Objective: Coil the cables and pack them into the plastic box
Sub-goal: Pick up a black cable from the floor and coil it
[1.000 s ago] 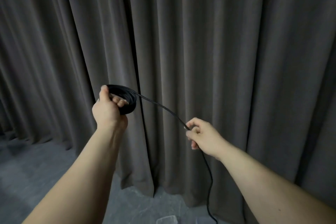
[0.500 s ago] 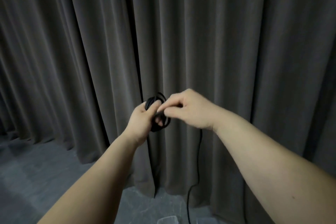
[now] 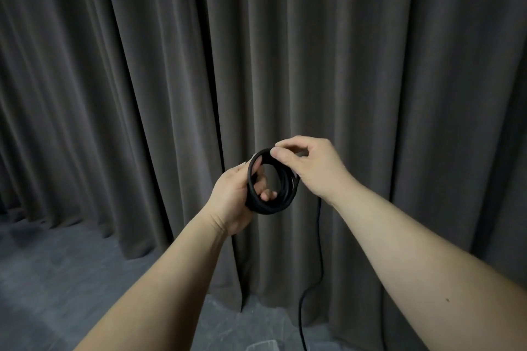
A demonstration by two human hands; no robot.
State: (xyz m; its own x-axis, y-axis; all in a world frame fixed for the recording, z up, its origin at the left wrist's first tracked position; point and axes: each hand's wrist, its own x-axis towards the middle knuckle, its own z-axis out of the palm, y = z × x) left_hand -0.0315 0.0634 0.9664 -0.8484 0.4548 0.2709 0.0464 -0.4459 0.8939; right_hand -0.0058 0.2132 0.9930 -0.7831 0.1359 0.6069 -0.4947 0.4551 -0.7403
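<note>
hands [image 3: 273, 179] gripping cable coil [image 3: 271, 202], curtain [image 3: 370, 65] behind

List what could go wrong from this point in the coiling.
1. The left hand grips the black cable coil at one side only; the far loops look loose and could spring apart.
2. The right hand pinches just the top loop, so that turn may slip free.
3. The loose tail hangs to the floor and could snag or kink while being drawn in.

cable [image 3: 271, 196]: black, smooth, matt rubbery sheath
curtain [image 3: 370, 65]: dark grey cloth, matt, soft folds
floor [image 3: 57, 265]: grey, matt, stone-like mottling
</note>
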